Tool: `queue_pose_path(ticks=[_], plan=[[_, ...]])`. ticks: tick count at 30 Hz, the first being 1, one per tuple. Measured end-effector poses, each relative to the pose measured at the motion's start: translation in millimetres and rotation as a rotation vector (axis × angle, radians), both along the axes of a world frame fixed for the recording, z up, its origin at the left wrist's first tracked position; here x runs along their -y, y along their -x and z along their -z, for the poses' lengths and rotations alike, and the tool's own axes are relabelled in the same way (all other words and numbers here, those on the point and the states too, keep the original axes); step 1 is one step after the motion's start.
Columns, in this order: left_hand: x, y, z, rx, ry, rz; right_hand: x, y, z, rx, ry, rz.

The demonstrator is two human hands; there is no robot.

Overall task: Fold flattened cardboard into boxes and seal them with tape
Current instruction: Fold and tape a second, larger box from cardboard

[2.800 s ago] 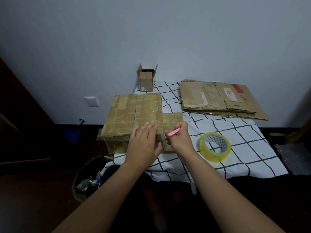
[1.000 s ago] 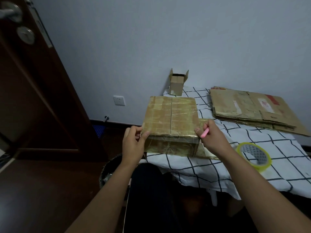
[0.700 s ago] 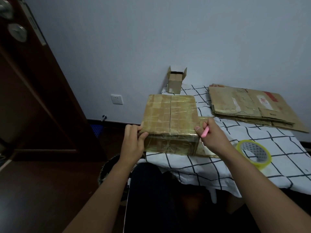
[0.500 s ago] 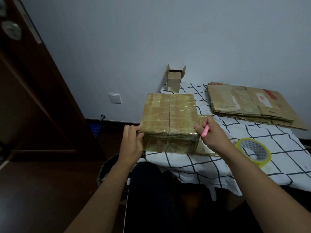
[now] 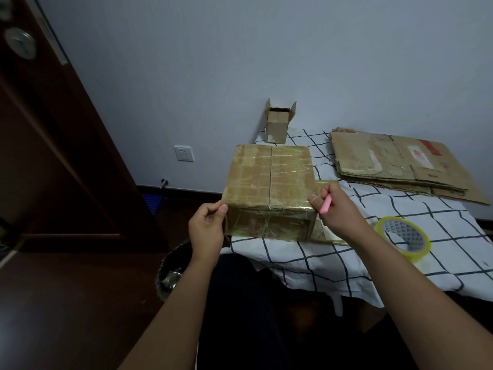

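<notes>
Cardboard box (image 5: 268, 182), folded and taped over its top seam, sits at the table's (image 5: 333, 263) front left corner. Our left hand (image 5: 206, 231) pinches its near left corner; our right hand (image 5: 337, 209) grips a pink cutter (image 5: 326, 204) against the right corner. Flattened cardboard (image 5: 400, 164) and the tape roll (image 5: 402, 237) await.

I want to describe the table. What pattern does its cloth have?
The tablecloth is white with a dark grid of checks, as the head view shows.
</notes>
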State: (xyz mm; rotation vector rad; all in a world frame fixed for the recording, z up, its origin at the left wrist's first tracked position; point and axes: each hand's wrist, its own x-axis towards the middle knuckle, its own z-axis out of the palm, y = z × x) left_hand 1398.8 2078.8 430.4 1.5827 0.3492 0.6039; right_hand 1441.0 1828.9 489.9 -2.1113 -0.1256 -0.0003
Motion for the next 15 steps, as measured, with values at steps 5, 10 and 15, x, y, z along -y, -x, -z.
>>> queue_pose_path(ticks=[5, 10, 15], plan=[[-5.0, 1.7, 0.6, -0.029, -0.106, 0.045, 0.2, 1.4, -1.5, -0.007, 0.004, -0.011], [-2.4, 4.2, -4.6, -0.096, -0.167, 0.037, 0.7, 2.6, -2.7, -0.021, -0.010, -0.017], [9.9, 7.9, -10.2, -0.069, -0.556, 0.039, 0.2, 1.2, -1.0, -0.017, 0.008, -0.025]])
